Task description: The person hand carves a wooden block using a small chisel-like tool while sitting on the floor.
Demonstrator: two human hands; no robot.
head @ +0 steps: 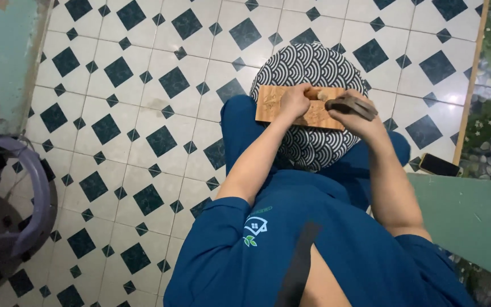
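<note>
Resting on patterned cushion (pixel 308 68): pale carved wooden board (pixel 299 108); left hand (pixel 294 101) grasping chisel (pixel 316 94), right hand (pixel 354 116) gripping dark mallet (pixel 350 106).

Tiled floor (pixel 143 113) open leftward; phone (pixel 440 165) lies right, probably clear.

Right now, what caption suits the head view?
Left hand steadies chisel on board; right hand holds mallet.

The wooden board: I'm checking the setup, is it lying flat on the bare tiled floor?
No. The wooden board rests on a round wave-patterned cushion, which lies across the person's lap.
</note>
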